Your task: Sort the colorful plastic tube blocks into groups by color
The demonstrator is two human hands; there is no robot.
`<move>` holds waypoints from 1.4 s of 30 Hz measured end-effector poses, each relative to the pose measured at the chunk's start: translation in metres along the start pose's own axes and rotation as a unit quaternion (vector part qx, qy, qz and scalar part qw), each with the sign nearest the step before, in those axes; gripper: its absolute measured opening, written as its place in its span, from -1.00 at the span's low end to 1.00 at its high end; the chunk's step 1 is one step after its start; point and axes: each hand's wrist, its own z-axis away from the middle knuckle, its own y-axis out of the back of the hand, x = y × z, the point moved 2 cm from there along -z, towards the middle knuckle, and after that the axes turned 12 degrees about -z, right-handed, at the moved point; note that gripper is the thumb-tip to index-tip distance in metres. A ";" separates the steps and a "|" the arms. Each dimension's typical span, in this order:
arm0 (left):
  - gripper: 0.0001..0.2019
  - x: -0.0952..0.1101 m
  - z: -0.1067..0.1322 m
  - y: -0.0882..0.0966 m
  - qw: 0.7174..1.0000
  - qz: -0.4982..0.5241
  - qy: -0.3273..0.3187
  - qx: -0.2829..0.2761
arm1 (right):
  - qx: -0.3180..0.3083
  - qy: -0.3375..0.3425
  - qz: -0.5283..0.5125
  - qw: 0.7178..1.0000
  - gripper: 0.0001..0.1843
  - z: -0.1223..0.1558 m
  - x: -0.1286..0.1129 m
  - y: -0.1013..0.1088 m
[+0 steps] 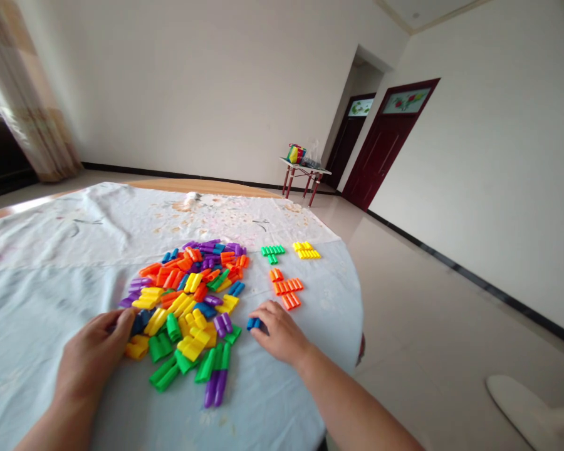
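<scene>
A pile of plastic double-tube building blocks (181,305) in yellow, orange, green, purple and blue lies on the table. My left hand (91,354) is at the pile's left edge, thumb and fingers closed against a dark blue block (142,321). To the right of the pile, my right hand (282,332) rests low over the cloth, its fingers around a blue block (252,324) that is partly hidden. Beyond it are grouped orange blocks (287,287), green blocks (273,251) and yellow blocks (306,250). A green-and-purple joined block (216,387) points towards me.
A pale flowered cloth (291,388) covers the round table, whose bare wooden rim (207,185) shows at the far side. Behind it, a small side table (305,168) carries a colourful bag. A white rounded seat (521,407) stands at lower right.
</scene>
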 end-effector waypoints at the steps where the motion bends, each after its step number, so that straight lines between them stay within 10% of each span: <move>1: -0.58 -0.001 -0.001 0.000 1.000 0.000 0.003 -0.002 | -0.007 0.004 -0.017 1.000 -0.70 0.002 0.001 0.003; 13: -0.54 0.000 0.000 0.001 0.999 -0.010 0.036 -0.013 | 0.002 -0.064 -0.057 0.996 -0.47 0.076 0.030 0.082; 25: -0.54 0.003 0.002 0.004 0.999 -0.020 0.032 0.010 | -0.088 -0.090 -0.053 0.991 -0.39 0.090 0.030 0.091; 42: -0.53 -0.001 0.002 0.001 0.999 -0.004 0.034 -0.023 | -0.044 -0.103 -0.077 0.991 -0.44 0.086 0.043 0.086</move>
